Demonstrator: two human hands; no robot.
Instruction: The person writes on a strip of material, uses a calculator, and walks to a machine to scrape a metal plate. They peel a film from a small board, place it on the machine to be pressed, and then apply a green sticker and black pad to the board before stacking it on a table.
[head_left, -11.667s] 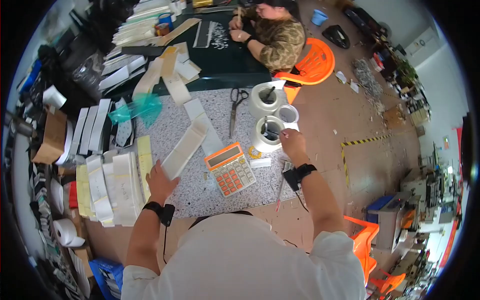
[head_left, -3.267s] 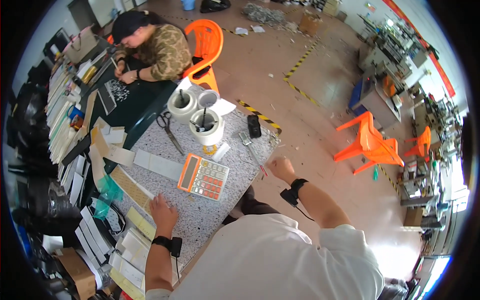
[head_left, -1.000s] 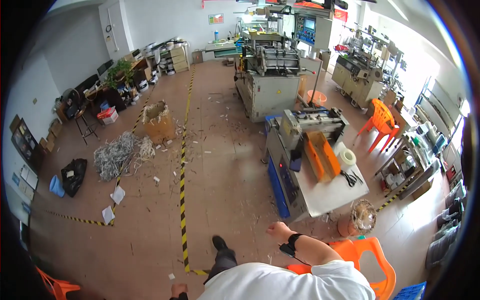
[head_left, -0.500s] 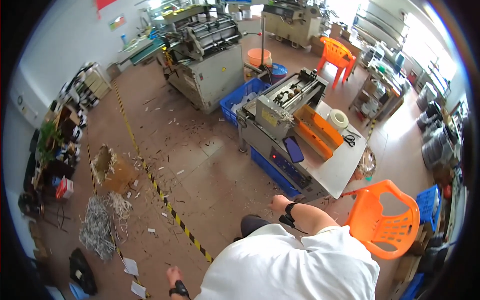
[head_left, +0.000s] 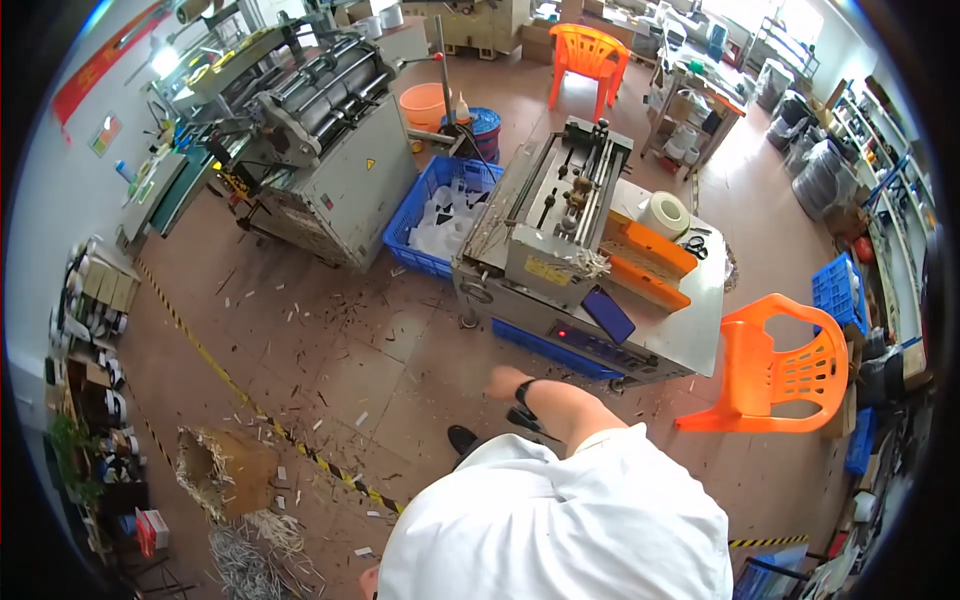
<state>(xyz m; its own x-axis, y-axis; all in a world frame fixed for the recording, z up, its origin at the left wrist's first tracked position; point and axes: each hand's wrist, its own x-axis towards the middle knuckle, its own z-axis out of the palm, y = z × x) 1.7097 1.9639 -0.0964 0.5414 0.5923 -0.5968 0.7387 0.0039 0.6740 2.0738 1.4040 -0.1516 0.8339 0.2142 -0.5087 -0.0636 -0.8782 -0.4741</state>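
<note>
My right hand (head_left: 507, 383) hangs over the floor left of the small cutting machine's front. Its fingers look loosely curled, and nothing shows in them. A dark band (head_left: 524, 391) circles that wrist. At the lower edge only a sliver of my left hand (head_left: 370, 581) shows beside my white shirt; its fingers are hidden. Nearest to the right hand is the grey machine (head_left: 545, 240) with rods on top and a worktable. On this table lie an orange tray (head_left: 645, 272), a dark phone (head_left: 608, 315), a roll of pale tape (head_left: 663, 215) and black scissors (head_left: 695, 246).
A blue crate (head_left: 405, 225) with white scraps stands beside a larger roller machine (head_left: 335, 190). An orange chair (head_left: 765, 365) is at the right, another (head_left: 590, 55) farther back. A shred-filled carton (head_left: 245, 470) and striped tape (head_left: 310, 452) are on the littered floor at left.
My view has turned and moved forward. The machines and worktable now appear farther left, the near chair higher. My left hand has dropped almost out of view; my right hand still hangs low.
</note>
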